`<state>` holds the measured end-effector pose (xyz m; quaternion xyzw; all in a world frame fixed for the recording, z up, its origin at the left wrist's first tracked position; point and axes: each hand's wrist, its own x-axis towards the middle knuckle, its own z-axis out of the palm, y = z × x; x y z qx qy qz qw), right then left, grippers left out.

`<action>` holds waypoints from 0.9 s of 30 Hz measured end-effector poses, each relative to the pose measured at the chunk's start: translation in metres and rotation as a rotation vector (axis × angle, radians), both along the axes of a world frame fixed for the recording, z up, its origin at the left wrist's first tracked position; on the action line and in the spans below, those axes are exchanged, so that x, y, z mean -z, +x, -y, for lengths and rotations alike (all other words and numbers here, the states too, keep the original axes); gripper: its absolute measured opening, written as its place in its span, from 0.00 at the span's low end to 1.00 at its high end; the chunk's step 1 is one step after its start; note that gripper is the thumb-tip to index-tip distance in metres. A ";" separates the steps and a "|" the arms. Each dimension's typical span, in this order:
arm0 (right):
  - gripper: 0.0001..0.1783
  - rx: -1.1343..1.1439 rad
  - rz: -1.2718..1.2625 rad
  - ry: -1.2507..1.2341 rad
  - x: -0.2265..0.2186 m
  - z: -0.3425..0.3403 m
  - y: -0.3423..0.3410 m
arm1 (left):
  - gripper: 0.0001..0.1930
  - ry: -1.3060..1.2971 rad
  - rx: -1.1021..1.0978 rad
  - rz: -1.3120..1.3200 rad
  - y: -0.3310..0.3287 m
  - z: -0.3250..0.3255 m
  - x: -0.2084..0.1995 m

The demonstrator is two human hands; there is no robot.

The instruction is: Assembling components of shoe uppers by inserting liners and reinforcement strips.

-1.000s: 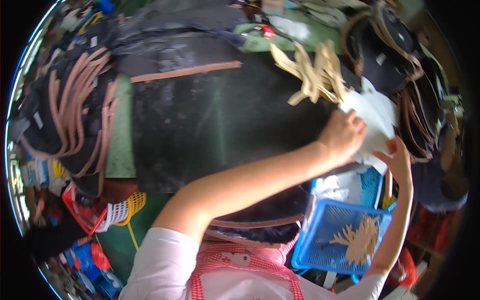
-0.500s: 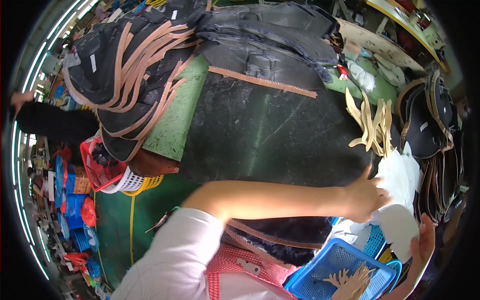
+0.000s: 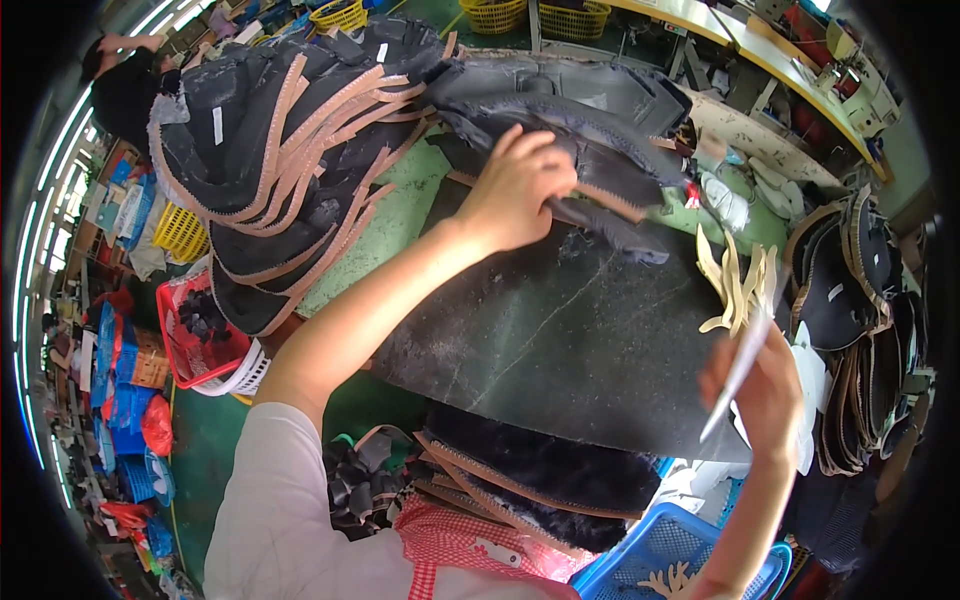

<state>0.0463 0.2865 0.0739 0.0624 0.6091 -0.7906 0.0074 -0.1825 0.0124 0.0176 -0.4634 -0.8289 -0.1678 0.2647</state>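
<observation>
The wearer's two hands (image 3: 517, 190) (image 3: 762, 385) and one red basket (image 3: 190, 350) are visible.

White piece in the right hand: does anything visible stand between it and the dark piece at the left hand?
Nothing visible does: between the white piece and the dark piece at the left hand, only the black board shows; the beige strips lie to the right.

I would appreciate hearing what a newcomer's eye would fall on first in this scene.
Probably the large heap of black, curved pieces with pinkish-tan toothed edging, at the table's upper left. Next, near the centre, the left hand is on dark, fuzzy-edged material. Farther right, the right hand holds a thin white sheet, nearly edge-on, below wavy, pale-yellow strips.
</observation>
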 end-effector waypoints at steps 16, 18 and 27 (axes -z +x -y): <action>0.09 -0.031 0.147 -0.471 0.037 0.045 -0.054 | 0.09 0.241 -0.194 0.696 0.111 0.099 -0.024; 0.09 -0.040 0.180 -0.499 0.052 0.048 -0.047 | 0.08 0.269 -0.382 1.144 0.127 0.114 -0.005; 0.17 -0.089 0.241 -0.668 0.090 0.084 -0.026 | 0.10 0.716 -0.144 1.380 0.146 0.048 0.039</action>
